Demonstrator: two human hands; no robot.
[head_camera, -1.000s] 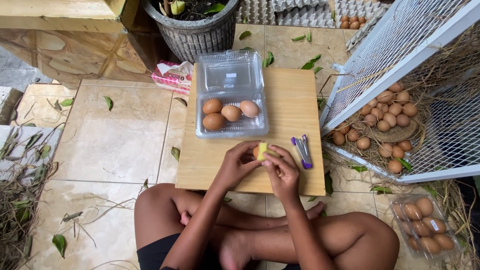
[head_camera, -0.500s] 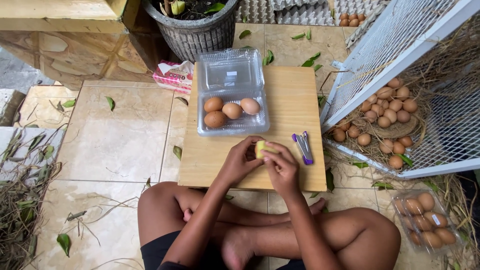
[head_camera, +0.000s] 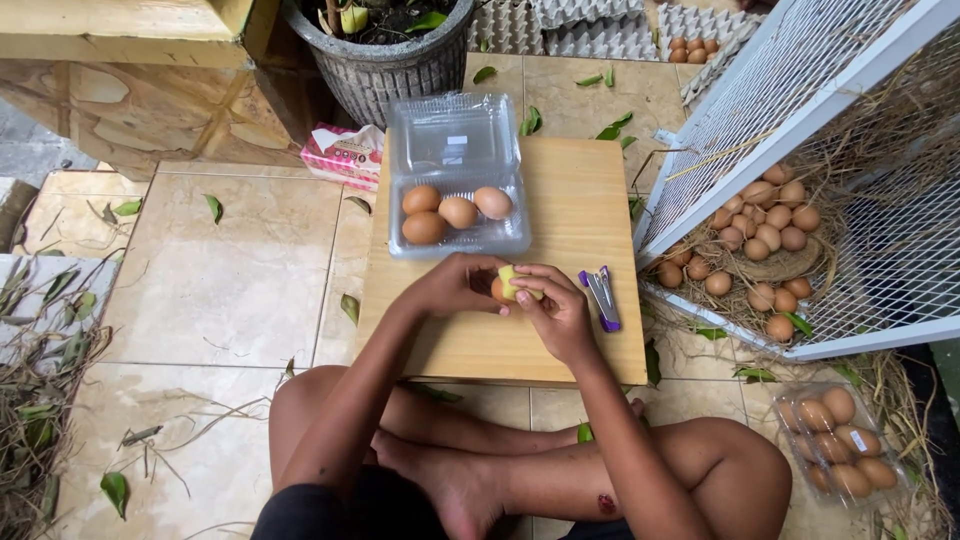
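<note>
Head view, both hands (head_camera: 505, 292) gripping egg (head_camera: 500, 291), wooden board (head_camera: 580, 220), tiled floor (head_camera: 220, 270)

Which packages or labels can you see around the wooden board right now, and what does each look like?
Clear plastic clamshell: back of the board, lid open, four brown eggs inside, small white sticker on the lid.
Pink and white printed pack: on the tiles left of the clamshell, beside the grey pot.
Closed clear egg pack: lower right on the ground, full of brown eggs.
Grey pulp egg trays: top, stacked, ridged.
</note>
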